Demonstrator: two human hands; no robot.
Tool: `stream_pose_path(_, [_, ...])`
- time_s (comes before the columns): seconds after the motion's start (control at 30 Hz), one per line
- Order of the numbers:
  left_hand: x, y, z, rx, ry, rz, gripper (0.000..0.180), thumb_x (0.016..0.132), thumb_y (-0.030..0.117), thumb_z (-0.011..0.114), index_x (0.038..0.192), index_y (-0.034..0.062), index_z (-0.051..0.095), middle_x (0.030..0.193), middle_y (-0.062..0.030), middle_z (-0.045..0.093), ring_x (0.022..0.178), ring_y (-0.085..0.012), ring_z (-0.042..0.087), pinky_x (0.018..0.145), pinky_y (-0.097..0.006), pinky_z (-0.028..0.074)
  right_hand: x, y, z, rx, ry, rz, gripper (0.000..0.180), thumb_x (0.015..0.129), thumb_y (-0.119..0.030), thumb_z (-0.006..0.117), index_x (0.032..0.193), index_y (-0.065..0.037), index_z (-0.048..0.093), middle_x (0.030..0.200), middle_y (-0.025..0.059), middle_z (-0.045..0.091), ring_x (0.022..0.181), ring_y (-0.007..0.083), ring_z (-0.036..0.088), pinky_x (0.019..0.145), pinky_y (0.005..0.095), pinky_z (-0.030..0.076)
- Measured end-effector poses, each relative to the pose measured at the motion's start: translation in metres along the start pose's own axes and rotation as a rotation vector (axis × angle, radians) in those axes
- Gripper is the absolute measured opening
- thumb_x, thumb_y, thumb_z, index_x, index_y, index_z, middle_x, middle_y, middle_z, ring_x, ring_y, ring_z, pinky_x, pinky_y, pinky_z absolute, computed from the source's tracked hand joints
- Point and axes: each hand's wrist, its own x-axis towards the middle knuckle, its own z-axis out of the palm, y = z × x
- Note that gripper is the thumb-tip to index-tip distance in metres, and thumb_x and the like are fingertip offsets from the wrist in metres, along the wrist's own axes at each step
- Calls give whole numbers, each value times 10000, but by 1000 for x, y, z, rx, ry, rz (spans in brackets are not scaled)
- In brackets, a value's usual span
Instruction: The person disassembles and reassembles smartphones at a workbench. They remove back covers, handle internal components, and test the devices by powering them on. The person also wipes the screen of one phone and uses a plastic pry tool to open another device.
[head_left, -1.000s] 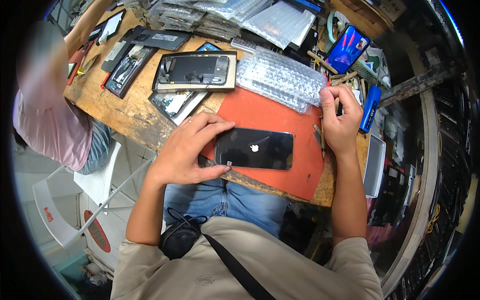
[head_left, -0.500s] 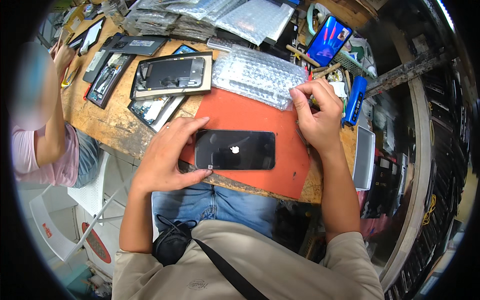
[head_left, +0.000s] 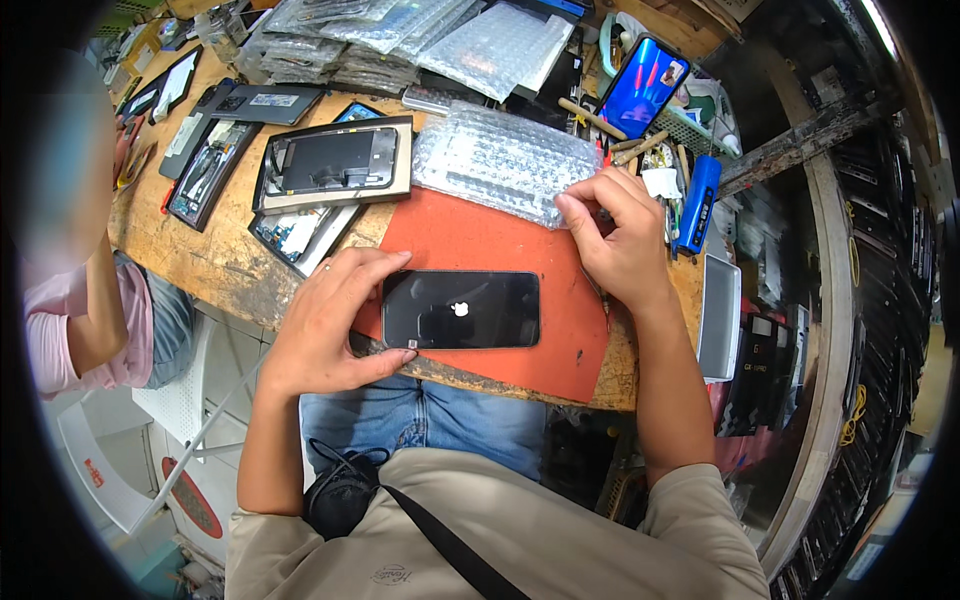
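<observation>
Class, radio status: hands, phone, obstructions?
Left hand spread at left end of phone. Right hand by bubble wrap, contact unclear. Phone face-up, lit, on orange mat. Nothing covering its logo.

The phone (head_left: 490,310) looks smooth and glossy from here, the mat (head_left: 480,230) beneath it matt. Left of the phone, the wooden surface (head_left: 225,265) shows rough and scuffed; beyond the phone, bumpy plastic wrap (head_left: 500,158) shines.

Holds the left forearm (head_left: 271,440) nearly straight up from the lower edge, bending the left hand (head_left: 322,335) inward, with left thumb (head_left: 380,367) and left index finger (head_left: 376,269) spread wide in a C. Angles the right forearm (head_left: 672,390) slightly inward, placing the right hand (head_left: 627,243) farther forward, with right fingers (head_left: 602,188) curled toward the right thumb (head_left: 584,226).
</observation>
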Motion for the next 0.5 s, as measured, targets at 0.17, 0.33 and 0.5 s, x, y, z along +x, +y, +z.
stream_pose_path(0.17, [0, 1, -2, -10, -12, -22, 897, 676, 294, 928, 1475, 58, 596, 1278, -148, 645, 986, -294, 634, 874, -395, 526, -3, -5, -23, -43, -380, 9, 76, 924, -109, 743, 936, -34, 742, 915, 121, 699, 848, 362, 696, 768, 466, 544])
stream_pose_path(0.33, [1, 0, -2, -23, -34, -33, 878, 692, 300, 924, 1470, 50, 602, 1296, -159, 645, 1025, -306, 652, 896, -399, 532, -5, -14, -18, -238, -415, -52, 75, 930, -116, 731, 932, -42, 744, 908, 138, 688, 872, 376, 698, 754, 469, 556])
stream_pose_path(0.5, [-5, -5, -4, 12, -62, -61, 896, 717, 314, 920, 1500, 48, 573, 1310, -170, 636, 1026, -316, 667, 904, -418, 538, -6, -26, -8, -376, -380, -114, 100, 901, -107, 739, 899, -33, 672, 872, 150, 635, 836, 362, 682, 708, 477, 537])
